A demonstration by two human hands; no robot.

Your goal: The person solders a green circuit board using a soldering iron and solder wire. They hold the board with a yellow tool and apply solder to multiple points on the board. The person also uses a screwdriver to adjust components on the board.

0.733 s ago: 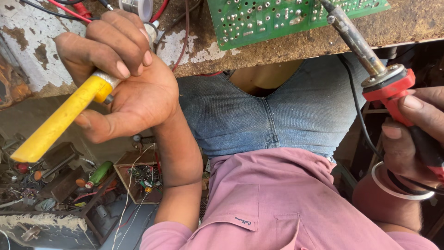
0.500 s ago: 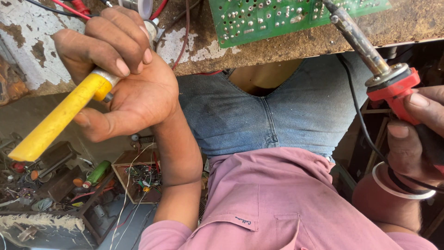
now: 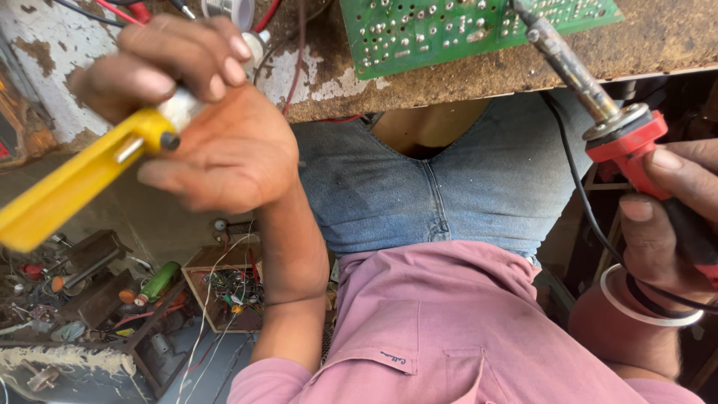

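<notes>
My left hand (image 3: 202, 127) sits at about ten o'clock in the view, fingers curled and pressed around the upper end of a yellow desoldering pump (image 3: 71, 187). The thumb lies along its body, and the yellow barrel runs down and out toward eight o'clock, to the frame's edge. My right hand (image 3: 666, 224) is at three o'clock, closed tight around the red handle of a soldering iron (image 3: 598, 112). Its dark metal shaft slants up toward twelve o'clock, and the tip reaches the lower edge of a green circuit board (image 3: 449, 30); I cannot tell whether it touches. The board lies solder side up on a worn, rusty bench (image 3: 464, 78) across the top of the view. The iron's black cord (image 3: 580, 194) drops from the handle past my wrist, where a white bangle (image 3: 636, 307) sits. Red and black wires (image 3: 127, 9) lie on the bench at eleven o'clock. At seven o'clock, low down, a crate (image 3: 224, 292) holds loose parts.
</notes>
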